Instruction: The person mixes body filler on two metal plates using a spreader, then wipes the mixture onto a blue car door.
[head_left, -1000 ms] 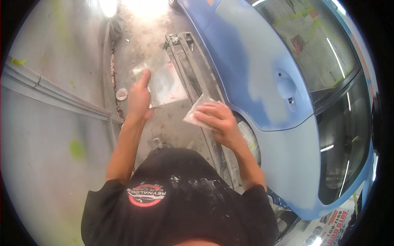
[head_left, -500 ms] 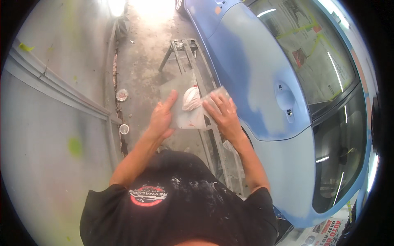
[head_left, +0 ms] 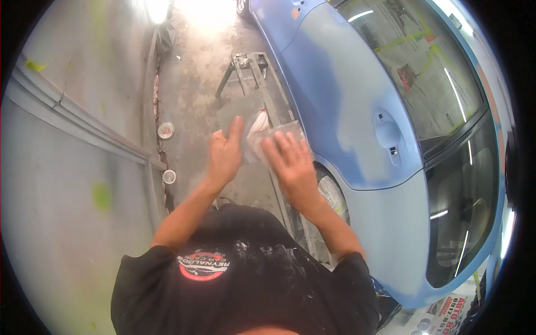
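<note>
My left hand point(head_left: 225, 159) grips the near left edge of a thin greyish plate point(head_left: 244, 108), thumb lying on top. On that plate sits a lump of whitish putty point(head_left: 258, 124) with pinkish-red streaks. My right hand point(head_left: 295, 173) holds a flat translucent spreader point(head_left: 290, 128), fingers laid along its upper face. The spreader is over the plate's right part and covers some of the putty. Whether its edge touches the plate is hidden by my fingers.
A light blue car point(head_left: 363, 111) with dull grey-blue patches stands close on the right, its window papered and taped. Below my hands is a metal stand point(head_left: 248, 61). A grey wall point(head_left: 72, 162) runs along the left, with two small round lids point(head_left: 166, 130) on the floor beside it.
My right hand and the spreader have moved left across the plate, covering part of the putty. The plate has tilted, and my left hand has shifted slightly right.
</note>
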`<state>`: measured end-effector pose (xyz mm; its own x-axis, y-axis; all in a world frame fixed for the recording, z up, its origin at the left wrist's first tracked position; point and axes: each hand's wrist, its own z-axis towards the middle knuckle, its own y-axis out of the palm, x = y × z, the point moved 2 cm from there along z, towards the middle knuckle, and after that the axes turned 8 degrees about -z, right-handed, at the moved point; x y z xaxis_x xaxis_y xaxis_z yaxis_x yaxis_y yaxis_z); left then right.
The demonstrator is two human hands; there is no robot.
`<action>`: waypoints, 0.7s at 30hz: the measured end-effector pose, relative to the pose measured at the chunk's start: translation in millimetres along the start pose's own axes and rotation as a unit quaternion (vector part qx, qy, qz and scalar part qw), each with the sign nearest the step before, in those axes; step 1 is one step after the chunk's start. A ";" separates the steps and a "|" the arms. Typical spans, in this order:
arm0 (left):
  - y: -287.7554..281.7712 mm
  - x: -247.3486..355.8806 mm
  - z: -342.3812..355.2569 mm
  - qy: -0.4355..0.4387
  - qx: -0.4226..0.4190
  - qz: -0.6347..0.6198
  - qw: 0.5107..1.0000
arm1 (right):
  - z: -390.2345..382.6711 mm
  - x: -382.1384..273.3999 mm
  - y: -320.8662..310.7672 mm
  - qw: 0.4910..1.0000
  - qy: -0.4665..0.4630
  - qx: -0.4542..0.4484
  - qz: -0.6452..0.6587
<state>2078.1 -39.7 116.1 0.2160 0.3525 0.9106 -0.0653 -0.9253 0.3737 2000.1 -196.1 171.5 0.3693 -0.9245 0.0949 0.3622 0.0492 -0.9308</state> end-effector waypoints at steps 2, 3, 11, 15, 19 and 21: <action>7.0 -0.7 0.1 0.093 0.068 -0.055 0.992 | 4.3 7.7 -14.0 0.999 0.014 0.021 -0.025; 5.5 -2.6 0.7 0.122 0.092 -0.073 0.986 | 5.5 9.9 -25.6 0.998 0.032 0.032 -0.046; -12.2 1.6 -3.4 0.002 -0.055 0.098 0.994 | 4.3 15.9 -29.6 0.992 0.007 0.069 -0.110; 2.7 -5.4 0.1 0.038 -0.079 -0.035 0.996 | 6.8 16.6 -0.3 0.999 -0.012 0.025 0.019; -13.2 -21.0 12.0 0.000 -0.070 -0.074 0.995 | 10.0 31.1 -26.7 0.997 0.004 -0.003 0.082; -9.8 -18.1 11.0 -0.037 -0.086 -0.134 0.987 | 23.2 33.2 -24.7 0.931 0.082 0.054 0.352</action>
<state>2085.5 -38.6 94.0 0.3189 0.5637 0.7619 -0.1588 -0.7608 0.6293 2023.3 -219.3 205.8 0.4154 -0.6939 -0.5882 0.1670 0.6938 -0.7006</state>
